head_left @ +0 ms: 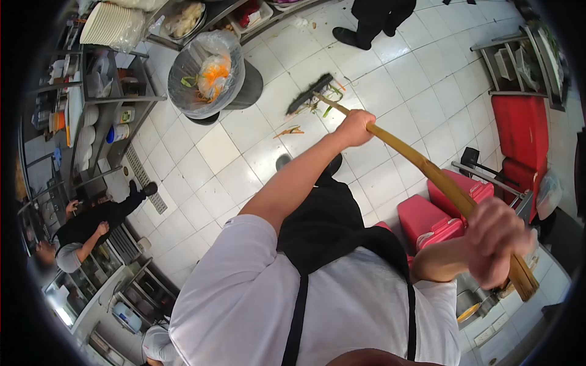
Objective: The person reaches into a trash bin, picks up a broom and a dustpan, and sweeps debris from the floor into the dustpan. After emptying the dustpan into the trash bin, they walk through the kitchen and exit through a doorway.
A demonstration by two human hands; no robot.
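Note:
My left hand (355, 128) is wrapped round the lower part of a long wooden broom handle (412, 157). Higher up, near the thick end of that handle, my right hand (497, 243) is closed round it and slightly blurred. At the far end the black broom head (309, 94) rests on the tiled floor. Green and orange vegetable scraps (332, 96) lie against its bristles. A few orange shreds (290, 131) lie on the tiles nearer my feet.
A bin lined with clear plastic (183, 100) holds scraps. One person (372, 24) stands ahead; another (97, 229) is at the left near metal shelves (119, 97). Pink-red containers (427, 222) and a red bin (519, 131) are at the right.

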